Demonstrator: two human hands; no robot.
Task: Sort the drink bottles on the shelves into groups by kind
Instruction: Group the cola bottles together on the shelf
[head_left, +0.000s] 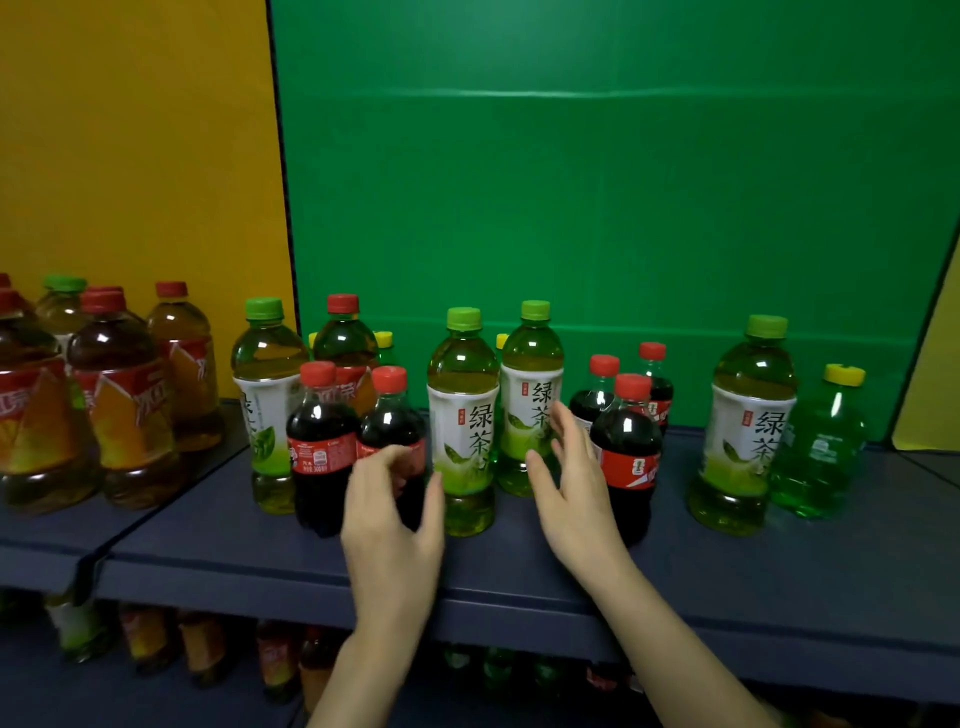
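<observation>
On the dark blue shelf (218, 525) stand mixed bottles. A red-capped cola bottle (390, 415) stands in the middle, with another cola bottle (318, 441) to its left. My left hand (390, 525) is curved in a loose C just in front of the first one's lower half; a grip does not show. Two green tea bottles (462, 410) (531, 395) stand to the right. My right hand (571, 483) is spread with straight fingers between the second tea bottle and a front cola bottle (626, 457).
Large iced-tea bottles (122, 400) crowd the left shelf section. Another green tea bottle (265, 384) stands left of the colas. At the right are a green tea bottle (743, 431) and a green soda bottle (818, 447). More bottles stand on the lower shelf (208, 654).
</observation>
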